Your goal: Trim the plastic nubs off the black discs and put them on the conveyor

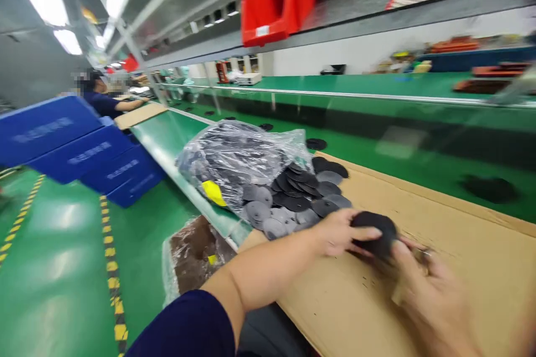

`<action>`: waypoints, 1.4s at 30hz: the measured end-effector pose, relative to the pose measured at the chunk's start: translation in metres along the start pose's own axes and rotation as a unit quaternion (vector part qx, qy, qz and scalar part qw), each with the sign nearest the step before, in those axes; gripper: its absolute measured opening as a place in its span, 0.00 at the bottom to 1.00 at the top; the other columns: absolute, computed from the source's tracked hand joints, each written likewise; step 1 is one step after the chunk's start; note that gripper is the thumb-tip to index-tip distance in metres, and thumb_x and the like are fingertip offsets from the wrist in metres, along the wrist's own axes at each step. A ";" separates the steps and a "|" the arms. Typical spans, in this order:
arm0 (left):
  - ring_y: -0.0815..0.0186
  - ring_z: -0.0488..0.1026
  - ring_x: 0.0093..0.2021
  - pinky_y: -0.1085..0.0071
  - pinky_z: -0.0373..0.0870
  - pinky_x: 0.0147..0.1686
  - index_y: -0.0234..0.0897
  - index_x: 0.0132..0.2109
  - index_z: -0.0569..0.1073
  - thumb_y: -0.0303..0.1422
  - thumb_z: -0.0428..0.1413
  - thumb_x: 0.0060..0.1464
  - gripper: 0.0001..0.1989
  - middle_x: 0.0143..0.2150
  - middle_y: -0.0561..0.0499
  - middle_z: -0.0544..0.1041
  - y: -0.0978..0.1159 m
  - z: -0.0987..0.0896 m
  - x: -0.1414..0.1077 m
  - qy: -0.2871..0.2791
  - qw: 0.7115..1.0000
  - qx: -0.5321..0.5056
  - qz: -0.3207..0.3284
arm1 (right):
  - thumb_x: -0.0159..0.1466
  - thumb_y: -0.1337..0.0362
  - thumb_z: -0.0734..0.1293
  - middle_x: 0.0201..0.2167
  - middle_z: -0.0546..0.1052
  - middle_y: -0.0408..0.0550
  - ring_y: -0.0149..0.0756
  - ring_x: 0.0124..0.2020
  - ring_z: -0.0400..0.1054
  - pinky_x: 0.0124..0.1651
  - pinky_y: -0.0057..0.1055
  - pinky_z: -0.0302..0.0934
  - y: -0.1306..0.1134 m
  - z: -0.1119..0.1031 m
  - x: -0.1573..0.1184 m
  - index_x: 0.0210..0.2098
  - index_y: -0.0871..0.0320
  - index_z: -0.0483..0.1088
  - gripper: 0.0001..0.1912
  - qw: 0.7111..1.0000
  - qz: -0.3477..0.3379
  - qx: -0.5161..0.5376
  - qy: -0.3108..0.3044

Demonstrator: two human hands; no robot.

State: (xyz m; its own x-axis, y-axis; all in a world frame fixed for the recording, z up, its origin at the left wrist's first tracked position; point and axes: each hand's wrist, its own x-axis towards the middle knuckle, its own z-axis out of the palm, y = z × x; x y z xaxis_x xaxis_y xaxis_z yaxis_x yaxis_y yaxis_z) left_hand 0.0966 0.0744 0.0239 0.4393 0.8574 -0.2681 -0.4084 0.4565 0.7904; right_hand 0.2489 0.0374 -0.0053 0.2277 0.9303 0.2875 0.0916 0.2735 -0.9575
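My left hand (341, 234) is closed on the near-left edge of a round black disc (374, 228), thumb lying across its face. At the disc's right edge, my right hand (435, 290) is closed and blurred, with its thumb against the rim. Something small shows between the right fingers, too smeared to make out. Both hands are above a sheet of brown cardboard (469, 234), with dark crumbs on it. Left of the hands, many loose black discs (293, 187) spill from a clear plastic bag (238, 150) with a yellow label (214, 193).
A red bin (280, 5) hangs from the shelf above. Below the bench's left edge stands an open carton (195, 256) lined with plastic. Blue crates (100, 150) are at left, near a person in dark clothing (103, 97). More discs (316, 144) lie along the bench's back.
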 end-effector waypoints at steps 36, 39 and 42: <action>0.73 0.67 0.25 0.80 0.58 0.18 0.39 0.52 0.69 0.37 0.67 0.42 0.29 0.29 0.54 0.69 -0.001 0.001 -0.016 -0.079 0.994 -0.057 -0.052 | 0.64 0.66 0.63 0.33 0.77 0.50 0.37 0.36 0.70 0.42 0.37 0.66 -0.035 0.005 -0.013 0.41 0.56 0.72 0.08 0.949 -0.262 -0.168 -0.044; 0.74 0.67 0.25 0.80 0.58 0.18 0.39 0.53 0.70 0.36 0.67 0.43 0.28 0.33 0.52 0.71 -0.002 0.000 -0.015 -0.097 0.993 -0.060 -0.037 | 0.64 0.66 0.63 0.34 0.77 0.49 0.37 0.35 0.70 0.42 0.37 0.66 -0.037 0.004 -0.015 0.41 0.55 0.72 0.08 0.949 -0.271 -0.153 -0.051; 0.75 0.67 0.26 0.80 0.58 0.18 0.39 0.52 0.71 0.35 0.67 0.43 0.27 0.37 0.51 0.71 -0.002 0.000 -0.016 -0.105 0.992 -0.062 -0.030 | 0.64 0.66 0.63 0.33 0.77 0.49 0.36 0.34 0.69 0.41 0.37 0.66 -0.038 0.004 -0.016 0.41 0.55 0.72 0.07 0.949 -0.275 -0.150 -0.047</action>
State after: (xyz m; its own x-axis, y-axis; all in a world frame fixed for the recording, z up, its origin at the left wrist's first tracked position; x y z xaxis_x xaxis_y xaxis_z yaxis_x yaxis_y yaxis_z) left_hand 0.0902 0.0603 0.0263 0.6174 0.7652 -0.1827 -0.4662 0.5429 0.6985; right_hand 0.2375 0.0134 0.0265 -0.0207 0.6892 0.7242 0.4470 0.6544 -0.6099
